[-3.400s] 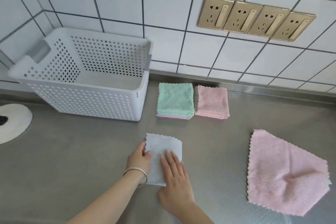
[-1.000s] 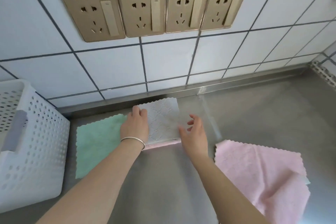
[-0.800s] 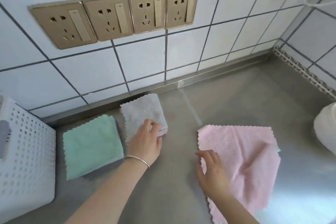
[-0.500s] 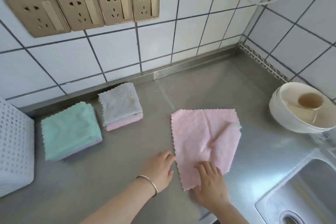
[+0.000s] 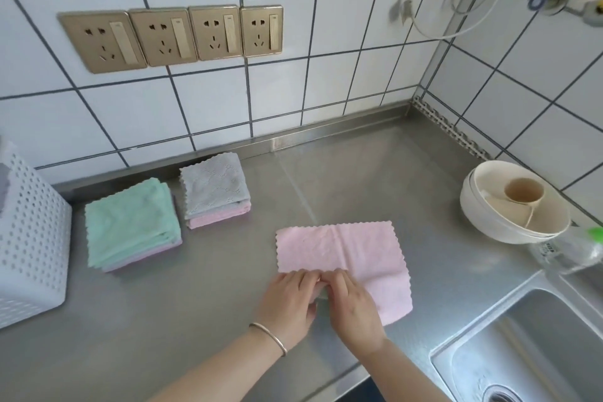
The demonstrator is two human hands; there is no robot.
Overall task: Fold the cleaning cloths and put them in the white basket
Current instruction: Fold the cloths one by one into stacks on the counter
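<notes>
**Inspector A:** Position of the pink fleece cleaning cloth [image 5: 342, 253] with the zigzag edge?

**Inspector B:** It lies flat on the stainless steel tabletop [image 5: 163, 320], well to the right of the white perforated plastic basket [image 5: 32, 238]. Its near left part appears folded up; the near right corner lies spread out.

**Inspector A:** Hands?

**Inspector B:** Both forearms reach in from the near edge. The left hand [image 5: 290, 303], with a thin silver bangle [image 5: 269, 338] at the wrist, and the right hand [image 5: 354, 303] sit side by side, knuckles up, fingertips meeting at the cloth's near edge. The fingers are curled onto the fabric there; both appear to pinch it.

**Inspector A:** Other cloths?

**Inspector B:** Two folded stacks lie between the basket and the pink cloth: a mint green stack [image 5: 130, 225] just beside the basket, then a grey-topped stack [image 5: 215, 192] with pink beneath.

**Inspector A:** Anything further?

**Inspector B:** Cream nested bowls [image 5: 512, 202] holding a cup stand far right of the basket, beside a steel sink [image 5: 528, 352].
</notes>
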